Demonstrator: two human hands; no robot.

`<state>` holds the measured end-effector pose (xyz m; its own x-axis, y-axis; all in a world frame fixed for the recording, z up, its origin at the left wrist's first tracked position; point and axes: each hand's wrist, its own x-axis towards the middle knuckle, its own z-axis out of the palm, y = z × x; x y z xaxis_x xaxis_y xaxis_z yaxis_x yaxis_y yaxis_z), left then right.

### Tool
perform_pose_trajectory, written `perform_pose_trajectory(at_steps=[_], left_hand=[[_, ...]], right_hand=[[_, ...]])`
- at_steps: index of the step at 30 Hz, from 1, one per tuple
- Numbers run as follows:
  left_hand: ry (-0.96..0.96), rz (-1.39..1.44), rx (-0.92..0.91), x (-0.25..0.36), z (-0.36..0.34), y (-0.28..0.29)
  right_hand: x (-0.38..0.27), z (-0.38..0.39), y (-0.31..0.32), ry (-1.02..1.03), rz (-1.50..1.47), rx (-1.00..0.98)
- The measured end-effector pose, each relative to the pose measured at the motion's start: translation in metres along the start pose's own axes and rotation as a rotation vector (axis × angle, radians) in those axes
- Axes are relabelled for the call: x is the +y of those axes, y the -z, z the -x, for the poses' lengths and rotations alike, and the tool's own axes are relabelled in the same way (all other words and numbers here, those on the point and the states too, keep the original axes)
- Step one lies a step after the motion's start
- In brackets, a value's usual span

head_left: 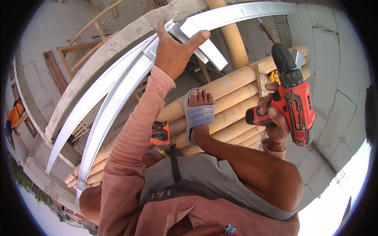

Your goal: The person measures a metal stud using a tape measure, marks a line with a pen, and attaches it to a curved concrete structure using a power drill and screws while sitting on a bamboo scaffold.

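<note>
My left hand (pixel 175 53) grips silvery metal channels (pixel 132 72) where several pieces meet, its thumb and index finger spread over them. Some of its fingers are hidden. Two long channels run from there to the lower left. Another metal channel (pixel 244 15) reaches right across the top, and a short channel end (pixel 214 57) sticks out below the joint. In my right hand (pixel 275 122) is a red and black cordless drill (pixel 293 102), held by its handle. The bit points up, its tip by the upper channel; whether they touch I cannot tell.
Bamboo poles (pixel 232 94) form a platform under my sandalled foot (pixel 200 106). An orange-handled saw (pixel 160 133) and a yellow tape measure (pixel 274 76) are near. A concrete beam (pixel 78 84) curves behind the channels; a block wall (pixel 330 78) stands right. Far left is another person (pixel 15 114).
</note>
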<state>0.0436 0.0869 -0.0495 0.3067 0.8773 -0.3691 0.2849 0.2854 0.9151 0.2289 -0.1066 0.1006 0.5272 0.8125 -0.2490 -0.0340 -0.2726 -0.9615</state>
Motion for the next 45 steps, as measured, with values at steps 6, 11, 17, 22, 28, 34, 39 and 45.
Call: perform_pose_trajectory(at_steps=[6, 11, 17, 22, 28, 34, 39, 45], left_hand=[[0.141, -0.356, 0.032, -0.008, -0.046, 0.064], [0.043, -0.475, -0.019, -0.004, -0.049, 0.048], [0.111, -0.252, -0.097, -0.008, -0.053, 0.047], [0.028, -0.253, -0.092, -0.008, -0.054, 0.042], [0.038, -0.243, -0.102, -0.007, -0.052, 0.042], [-0.017, -0.113, -0.021, -0.029, -0.044, 0.059], [-0.09, -0.593, 0.027, -0.03, -0.031, 0.052], [0.057, -0.969, 0.014, -0.037, -0.034, 0.035]], right_hand=[[-0.019, -0.013, -0.012, -0.13, 0.03, -0.167], [-0.031, -0.016, -0.012, -0.254, 0.033, -0.258], [-0.041, -0.02, -0.019, -0.366, 0.084, -0.271], [-0.036, -0.021, -0.021, -0.431, 0.087, -0.346], [-0.029, -0.019, -0.022, -0.4, 0.066, -0.331], [-0.034, -0.017, -0.028, -0.432, 0.068, -0.315], [-0.036, -0.019, -0.03, -0.44, 0.07, -0.328], [-0.033, -0.026, -0.025, -0.493, 0.043, -0.31]])
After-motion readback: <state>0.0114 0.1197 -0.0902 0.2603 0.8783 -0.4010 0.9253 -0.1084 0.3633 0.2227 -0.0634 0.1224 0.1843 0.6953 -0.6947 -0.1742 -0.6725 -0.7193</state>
